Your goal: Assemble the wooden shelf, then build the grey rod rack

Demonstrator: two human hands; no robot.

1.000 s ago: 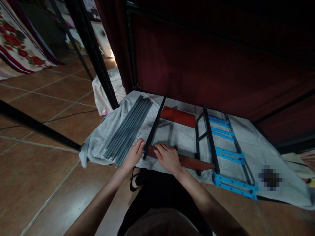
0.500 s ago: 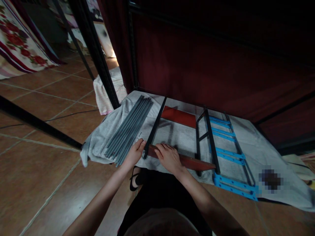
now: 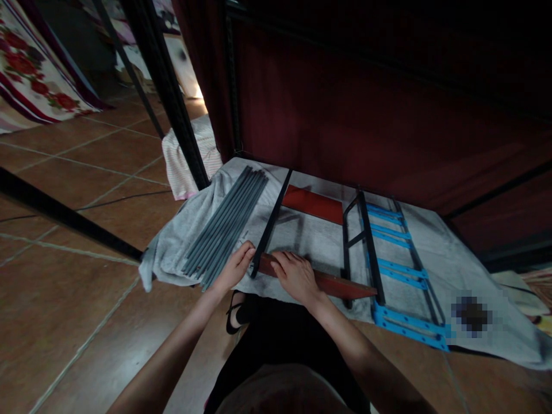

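Note:
My right hand [image 3: 296, 277] is closed over the top of a reddish-brown board [image 3: 340, 283] standing on edge. The board's left end meets the near end of a black metal bar [image 3: 272, 221]. At that corner my left hand [image 3: 238, 267] is pinched, its fingertips beside the bar's outer side; whatever they hold is too small to make out. A second red board [image 3: 313, 203] spans the far part between this bar and a black metal frame [image 3: 347, 259] on the right.
Several grey rods [image 3: 226, 227] lie bundled at left on a grey cloth [image 3: 170, 247]. To the right, blue slotted strips [image 3: 411, 328] join black bars. A dark red curtain [image 3: 345, 115] hangs behind. Black posts [image 3: 172, 98] rise at left. A blurred patch covers something at far right.
The left fingers have shifted very slightly at the bar's corner. My right hand keeps its place on the board, and the view has moved a little.

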